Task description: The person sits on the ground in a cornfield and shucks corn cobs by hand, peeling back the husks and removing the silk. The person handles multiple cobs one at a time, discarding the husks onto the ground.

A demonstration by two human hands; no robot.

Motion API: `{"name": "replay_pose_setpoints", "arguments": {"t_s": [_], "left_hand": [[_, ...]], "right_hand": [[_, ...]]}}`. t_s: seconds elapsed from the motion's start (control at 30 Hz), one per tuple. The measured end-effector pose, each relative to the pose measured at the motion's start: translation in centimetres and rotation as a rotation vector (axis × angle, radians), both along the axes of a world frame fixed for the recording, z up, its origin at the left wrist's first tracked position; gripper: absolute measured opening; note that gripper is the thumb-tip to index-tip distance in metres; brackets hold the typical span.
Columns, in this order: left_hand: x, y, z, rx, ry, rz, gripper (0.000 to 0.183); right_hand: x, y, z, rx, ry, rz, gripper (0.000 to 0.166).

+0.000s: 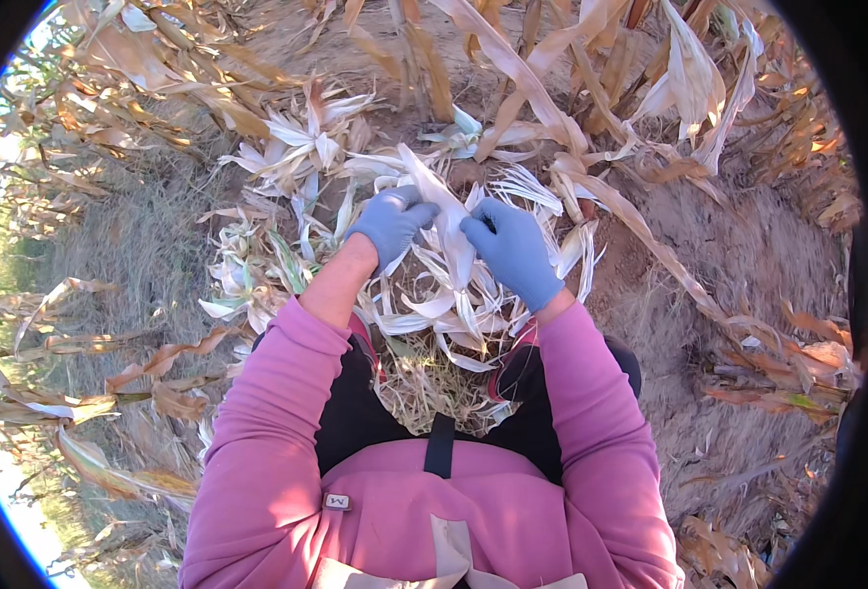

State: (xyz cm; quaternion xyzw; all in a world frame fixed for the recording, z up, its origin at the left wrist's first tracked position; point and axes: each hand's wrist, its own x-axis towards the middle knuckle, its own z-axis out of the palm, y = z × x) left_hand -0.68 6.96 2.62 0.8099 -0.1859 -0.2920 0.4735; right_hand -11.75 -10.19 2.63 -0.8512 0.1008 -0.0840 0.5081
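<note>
Between my two gloved hands is an ear of corn in pale dry husk (446,213), its narrow tip pointing up and away from me. My left hand (392,223), in a blue-grey knit glove, grips the ear's left side with thumb and fingers. My right hand (511,247), gloved the same way, pinches the husk at its right side. The husk hides any kernels. Beneath both hands lie loose white husks (434,303) in a heap on the soil.
Dry corn stalks (412,62) stand at the top, with a hanging husk (692,81) at upper right. More husks (309,143) lie at upper left. A long dry leaf (644,228) arches over bare soil (688,294) on the right. My shoes (508,368) flank the heap's near edge.
</note>
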Motion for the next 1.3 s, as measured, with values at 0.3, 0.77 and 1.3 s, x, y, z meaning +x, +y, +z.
{"name": "replay_pose_setpoints", "arguments": {"t_s": [0.3, 0.77, 1.3], "left_hand": [[0.5, 0.6, 1.1, -0.041, 0.165, -0.030, 0.018], [-0.2, 0.3, 1.2, 0.033, 0.046, -0.072, 0.032], [-0.4, 0.3, 0.3, -0.034, 0.135, -0.107, 0.029]], "right_hand": [[0.1, -1.3, -0.3, 0.102, 0.050, 0.045, 0.022], [0.4, -0.6, -0.7, -0.011, 0.099, 0.020, 0.025], [0.4, -1.1, -1.3, 0.122, 0.015, -0.004, 0.025]]}}
